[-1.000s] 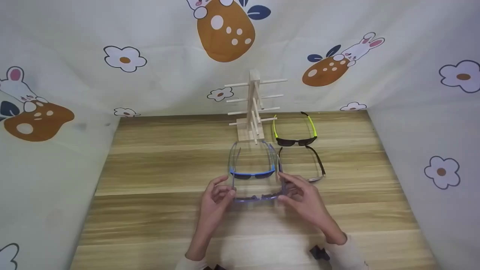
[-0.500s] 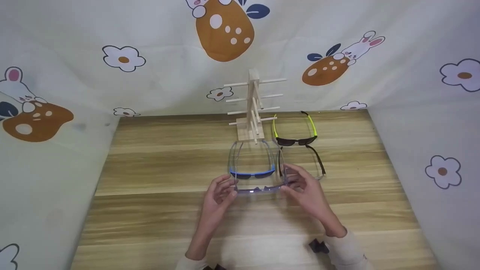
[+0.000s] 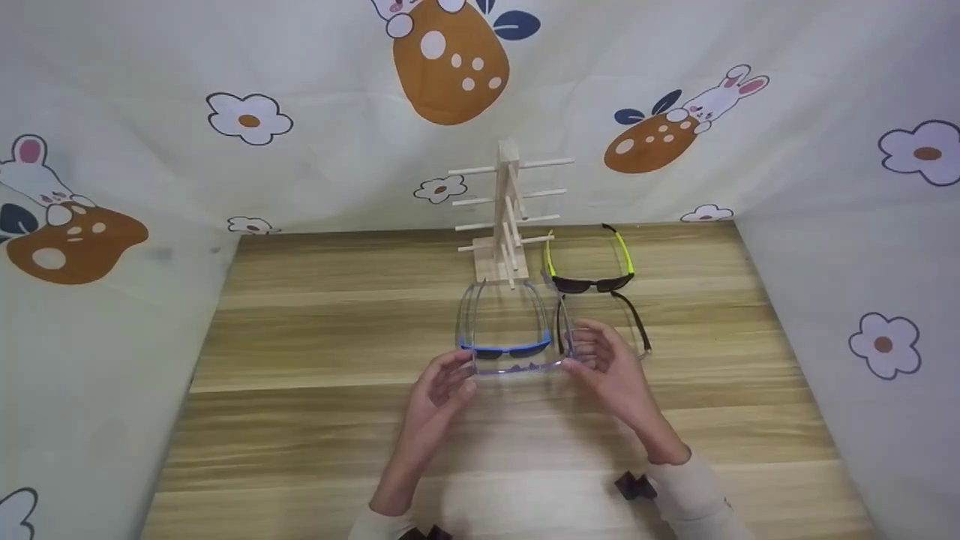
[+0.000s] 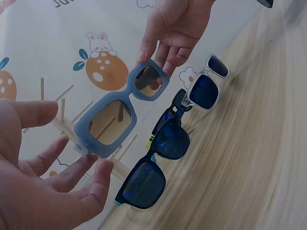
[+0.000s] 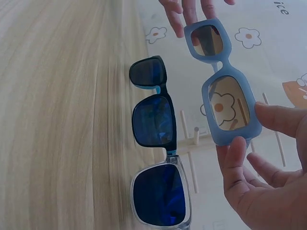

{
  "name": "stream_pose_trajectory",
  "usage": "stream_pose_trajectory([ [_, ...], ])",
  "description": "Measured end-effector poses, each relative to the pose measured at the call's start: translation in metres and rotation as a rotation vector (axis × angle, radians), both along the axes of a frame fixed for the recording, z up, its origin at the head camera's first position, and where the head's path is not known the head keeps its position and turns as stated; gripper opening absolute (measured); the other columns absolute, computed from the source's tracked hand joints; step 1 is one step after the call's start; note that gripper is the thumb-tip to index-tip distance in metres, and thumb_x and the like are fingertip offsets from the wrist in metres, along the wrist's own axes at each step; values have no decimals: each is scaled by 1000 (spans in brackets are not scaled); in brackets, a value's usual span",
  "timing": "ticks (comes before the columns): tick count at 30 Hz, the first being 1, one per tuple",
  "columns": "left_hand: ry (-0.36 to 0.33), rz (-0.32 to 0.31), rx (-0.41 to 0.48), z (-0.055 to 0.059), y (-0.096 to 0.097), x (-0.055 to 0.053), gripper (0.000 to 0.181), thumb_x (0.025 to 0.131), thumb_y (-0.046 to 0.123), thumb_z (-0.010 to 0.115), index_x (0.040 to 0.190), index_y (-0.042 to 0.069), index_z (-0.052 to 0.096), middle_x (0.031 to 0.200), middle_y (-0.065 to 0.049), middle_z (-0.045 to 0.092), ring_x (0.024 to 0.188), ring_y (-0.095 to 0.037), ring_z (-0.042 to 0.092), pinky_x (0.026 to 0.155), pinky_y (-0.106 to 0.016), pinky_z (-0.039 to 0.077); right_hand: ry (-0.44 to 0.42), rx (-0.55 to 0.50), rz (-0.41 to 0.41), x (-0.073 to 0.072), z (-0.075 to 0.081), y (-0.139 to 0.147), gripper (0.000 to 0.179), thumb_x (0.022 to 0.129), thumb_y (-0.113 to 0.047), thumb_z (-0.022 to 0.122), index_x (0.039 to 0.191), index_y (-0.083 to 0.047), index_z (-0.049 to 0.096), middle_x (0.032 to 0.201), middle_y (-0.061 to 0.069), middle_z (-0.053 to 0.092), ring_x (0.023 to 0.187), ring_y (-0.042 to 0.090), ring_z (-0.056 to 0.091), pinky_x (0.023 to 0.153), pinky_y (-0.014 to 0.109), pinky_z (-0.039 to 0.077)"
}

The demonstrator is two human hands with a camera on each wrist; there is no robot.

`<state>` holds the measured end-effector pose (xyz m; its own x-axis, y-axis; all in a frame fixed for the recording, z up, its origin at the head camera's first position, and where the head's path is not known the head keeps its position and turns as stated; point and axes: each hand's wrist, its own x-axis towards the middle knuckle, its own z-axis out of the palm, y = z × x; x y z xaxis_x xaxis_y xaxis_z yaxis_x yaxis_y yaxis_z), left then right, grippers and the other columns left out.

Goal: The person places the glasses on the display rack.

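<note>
Pale blue sunglasses [image 3: 521, 368], lower centre of the frame, pinched by the right hand [image 3: 615, 375].
Left hand [image 3: 439, 390] loosely spread, contact unclear; table edge [image 3: 196, 375] well left; blue-rimmed sunglasses [image 3: 506, 351], wooden rack [image 3: 504, 202] higher in frame.

The blue-grey, rectangular-framed plastic-looking sunglasses [image 4: 129, 93] have advanced towards the pale wooden peg stand [image 3: 504, 196], the right hand [image 3: 616, 375] moving with them; the thumb of the left hand [image 3: 435, 394], previously at the frame, now lies apart from it.

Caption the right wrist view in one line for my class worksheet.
The right hand holds pale-blue sunglasses; a black pair and a clear-framed pair rest on the table.
</note>
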<state>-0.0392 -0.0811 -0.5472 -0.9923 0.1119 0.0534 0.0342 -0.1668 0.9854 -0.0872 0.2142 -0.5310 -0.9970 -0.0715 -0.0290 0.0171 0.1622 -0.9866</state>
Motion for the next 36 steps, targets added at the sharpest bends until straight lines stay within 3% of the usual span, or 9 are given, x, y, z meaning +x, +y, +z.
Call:
stream_pose_trajectory([
  [4, -3, -23, -5, 1, 0, -4, 43, 106, -4, 66, 146, -15, 55, 154, -42, 52, 142, -55, 55, 115, -38, 53, 2, -27, -17, -4, 0, -1, 60, 90, 15, 81, 146, 7, 60, 135, 31, 69, 115, 29, 71, 96, 28, 60],
  [6, -12, -31, -18, 2, 0, -6, 43, 105, -6, 66, 146, -15, 56, 154, -39, 54, 143, -57, 53, 116, -39, 52, -3, -39, -25, -6, 0, -3, 58, 90, 15, 80, 144, 9, 61, 133, 31, 69, 114, 29, 71, 96, 28, 60],
  [18, -44, -62, -36, 4, 0, -17, 50, 107, 4, 69, 152, -13, 53, 162, -31, 51, 153, -49, 47, 115, -36, 51, -56, -83, -80, -15, 0, -9, 44, 93, 12, 80, 134, 10, 64, 126, 32, 71, 103, 17, 74, 89, 28, 64],
  [25, -17, -51, -74, 6, 1, -20, 51, 107, 2, 69, 152, -14, 52, 161, -32, 50, 151, -50, 48, 112, -35, 53, -49, -173, -24, -18, -3, -9, 49, 96, 14, 75, 143, 13, 59, 139, 35, 64, 109, 18, 73, 91, 32, 65],
  [30, -32, -23, -50, 7, 2, -25, 54, 105, 1, 70, 154, -12, 51, 164, -34, 47, 151, -49, 50, 108, -36, 55, -80, -212, -34, -20, -2, -10, 48, 99, 10, 73, 144, 12, 57, 143, 37, 63, 115, 17, 74, 96, 39, 65],
  [36, -39, -16, -40, 9, 3, -30, 58, 105, 2, 70, 157, -12, 47, 166, -35, 44, 153, -48, 47, 110, -37, 53, -93, -200, -55, -23, 1, -12, 44, 104, 4, 70, 145, 11, 59, 144, 37, 63, 120, 13, 72, 97, 30, 63],
])
